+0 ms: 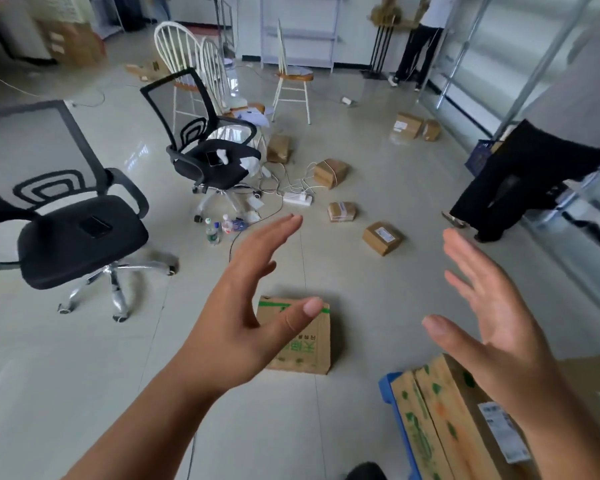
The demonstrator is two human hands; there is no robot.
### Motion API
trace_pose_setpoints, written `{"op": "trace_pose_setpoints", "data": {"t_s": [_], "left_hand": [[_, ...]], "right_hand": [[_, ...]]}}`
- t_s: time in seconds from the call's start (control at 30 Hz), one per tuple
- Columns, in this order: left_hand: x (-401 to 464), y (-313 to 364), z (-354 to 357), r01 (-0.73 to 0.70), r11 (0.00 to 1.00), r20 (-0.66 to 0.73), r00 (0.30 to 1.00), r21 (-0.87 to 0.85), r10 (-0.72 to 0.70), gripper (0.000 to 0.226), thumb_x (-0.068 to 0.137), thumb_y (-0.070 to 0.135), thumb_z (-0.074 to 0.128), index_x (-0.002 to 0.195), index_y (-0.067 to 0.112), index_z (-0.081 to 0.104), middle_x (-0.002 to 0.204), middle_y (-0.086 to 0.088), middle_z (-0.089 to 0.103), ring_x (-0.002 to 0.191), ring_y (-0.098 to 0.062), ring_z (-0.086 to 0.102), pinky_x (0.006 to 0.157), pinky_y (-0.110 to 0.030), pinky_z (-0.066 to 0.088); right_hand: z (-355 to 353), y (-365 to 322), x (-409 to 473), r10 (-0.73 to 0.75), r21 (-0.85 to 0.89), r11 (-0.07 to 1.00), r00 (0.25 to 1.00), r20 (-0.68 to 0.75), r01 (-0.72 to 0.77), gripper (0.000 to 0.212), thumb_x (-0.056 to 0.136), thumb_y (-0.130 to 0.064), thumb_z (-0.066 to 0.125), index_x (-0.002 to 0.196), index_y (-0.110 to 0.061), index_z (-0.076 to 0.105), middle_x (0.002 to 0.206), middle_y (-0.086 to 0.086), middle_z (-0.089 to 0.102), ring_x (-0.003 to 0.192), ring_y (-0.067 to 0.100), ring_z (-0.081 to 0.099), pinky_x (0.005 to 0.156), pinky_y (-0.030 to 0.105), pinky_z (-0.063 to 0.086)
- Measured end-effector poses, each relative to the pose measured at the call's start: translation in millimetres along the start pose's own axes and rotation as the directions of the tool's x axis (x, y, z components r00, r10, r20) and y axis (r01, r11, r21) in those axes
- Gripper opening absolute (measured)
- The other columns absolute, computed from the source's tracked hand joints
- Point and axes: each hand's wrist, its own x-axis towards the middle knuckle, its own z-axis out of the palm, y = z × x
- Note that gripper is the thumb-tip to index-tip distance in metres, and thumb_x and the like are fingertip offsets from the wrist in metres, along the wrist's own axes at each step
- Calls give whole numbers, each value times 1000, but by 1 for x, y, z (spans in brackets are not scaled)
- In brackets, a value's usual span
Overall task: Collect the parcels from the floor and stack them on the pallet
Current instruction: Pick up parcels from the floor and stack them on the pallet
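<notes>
A flat cardboard parcel with green print [312,348] lies on the tiled floor just in front of me. My left hand [246,306] hovers above its left side, fingers spread and empty. My right hand [489,313] is raised to the right, palm inward, also empty. Under my right hand, two green-printed boxes [444,420] stand on a blue pallet [392,400] at the bottom right. Several smaller brown parcels lie farther out on the floor: one [381,237], another [342,211], a tied one [330,172].
Two black office chairs [80,233] [208,161] stand to the left, white wooden chairs [291,74] behind them. A power strip with cables [298,198] and bottles [219,228] lie mid-floor. One person's legs [510,188] are at the right, another person [420,39] stands far back.
</notes>
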Motion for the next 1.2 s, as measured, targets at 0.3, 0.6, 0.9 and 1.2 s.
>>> {"op": "trace_pose_setpoints", "data": {"t_s": [0.3, 0.6, 0.9, 1.2], "left_hand": [[94, -36, 40, 35, 999, 36, 999, -6, -35, 77, 92, 64, 69, 158, 35, 43, 166, 6, 42, 154, -20, 39, 115, -50, 43], [206, -77, 71, 69, 997, 63, 996, -44, -66, 74, 90, 46, 73, 157, 32, 44, 164, 10, 44, 154, -21, 39, 116, -51, 43], [342, -185, 51, 15, 986, 177, 984, -167, 15, 76, 91, 56, 72, 158, 33, 44, 164, 10, 43, 153, -19, 41, 113, -50, 45], [503, -252, 41, -4, 977, 358, 930, -213, 81, 74, 90, 70, 67, 156, 44, 44, 162, 18, 44, 152, -14, 42, 113, -48, 47]], "right_hand": [[-24, 67, 89, -28, 45, 999, 999, -25, 29, 82, 87, -52, 72, 158, -45, 33, 165, -20, 35, 153, 8, 33, 120, 35, 32], [-53, 119, 194, 8, 17, 1000, 1000, 7, -8, 80, 86, -47, 70, 156, -51, 32, 164, -25, 34, 151, 2, 34, 119, 20, 32], [-30, 157, 302, 116, -97, 987, 985, -126, -129, 84, 83, -55, 71, 156, -52, 30, 162, -31, 33, 150, -2, 34, 118, 17, 32], [-11, 181, 419, 176, -116, 969, 937, -300, -219, 84, 86, -55, 72, 158, -46, 32, 165, -23, 33, 151, 5, 37, 119, 28, 34]]}}
